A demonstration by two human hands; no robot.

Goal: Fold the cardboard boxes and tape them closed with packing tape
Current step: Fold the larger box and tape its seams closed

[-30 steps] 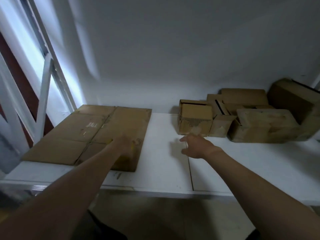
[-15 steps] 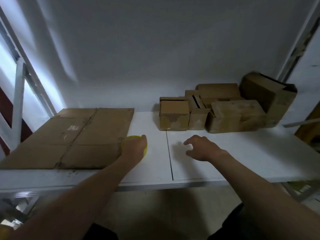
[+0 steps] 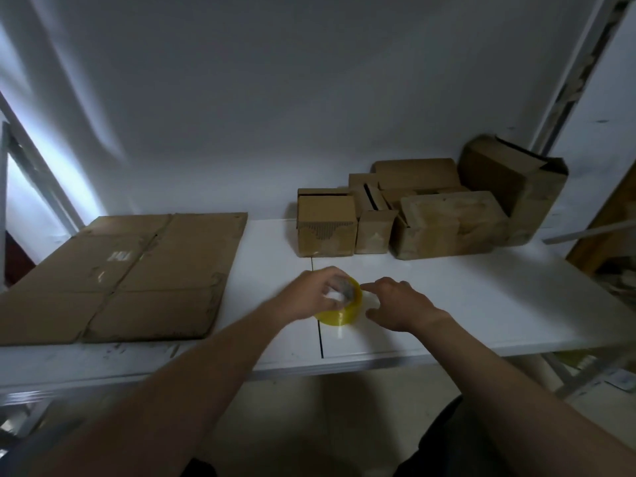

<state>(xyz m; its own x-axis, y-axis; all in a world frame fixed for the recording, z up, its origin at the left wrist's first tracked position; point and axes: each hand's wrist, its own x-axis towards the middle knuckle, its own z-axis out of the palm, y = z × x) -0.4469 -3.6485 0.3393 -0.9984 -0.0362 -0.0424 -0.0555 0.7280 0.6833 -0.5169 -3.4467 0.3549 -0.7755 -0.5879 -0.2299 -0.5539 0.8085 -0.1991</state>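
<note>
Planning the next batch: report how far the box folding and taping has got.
Done, apparently: several folded boxes stand at the back right of the table; any tape on them is too dim to confirm. In hand: the left grip holds the yellow tape roll, and the right grip reaches to its edge. Left: the big flattened cardboard lies unfolded on the left.

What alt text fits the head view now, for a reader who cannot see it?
The left hand grips a yellow roll of packing tape over the white table, with the right hand beside it, index finger pointing at the roll. A flattened brown cardboard box lies to the left; small folded brown cardboard boxes stand at the back right.
</note>
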